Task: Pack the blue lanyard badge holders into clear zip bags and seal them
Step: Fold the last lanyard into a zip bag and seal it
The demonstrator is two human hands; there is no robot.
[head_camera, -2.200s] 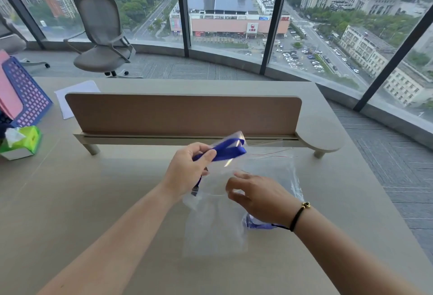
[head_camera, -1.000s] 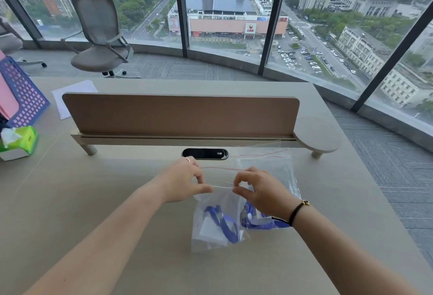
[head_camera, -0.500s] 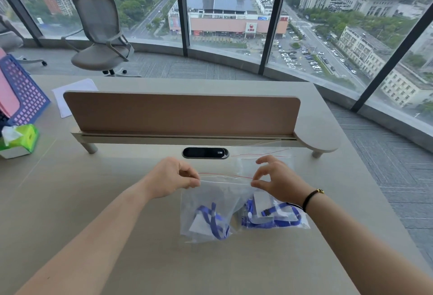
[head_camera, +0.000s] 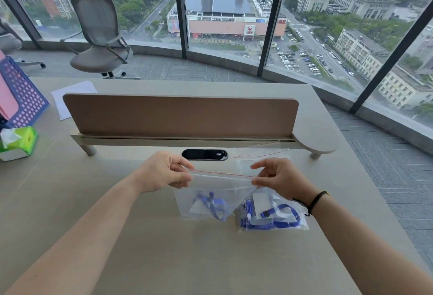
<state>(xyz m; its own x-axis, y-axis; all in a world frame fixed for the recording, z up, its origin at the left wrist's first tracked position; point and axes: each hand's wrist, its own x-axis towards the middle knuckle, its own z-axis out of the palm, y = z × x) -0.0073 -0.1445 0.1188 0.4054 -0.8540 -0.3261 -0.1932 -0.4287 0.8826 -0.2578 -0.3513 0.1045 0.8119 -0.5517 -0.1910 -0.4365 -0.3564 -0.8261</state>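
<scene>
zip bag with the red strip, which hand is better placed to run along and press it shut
Right, probably. The right hand pinches the strip's end with fingertips on the zip bag, free to slide inward; the left hand grips its end more fully, anchoring it.

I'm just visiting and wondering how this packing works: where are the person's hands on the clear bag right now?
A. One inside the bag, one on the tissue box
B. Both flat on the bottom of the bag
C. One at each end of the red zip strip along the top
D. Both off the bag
C: the left hand and right hand each pinch an end of the red zip strip along the top of the clear zip bag.
</scene>
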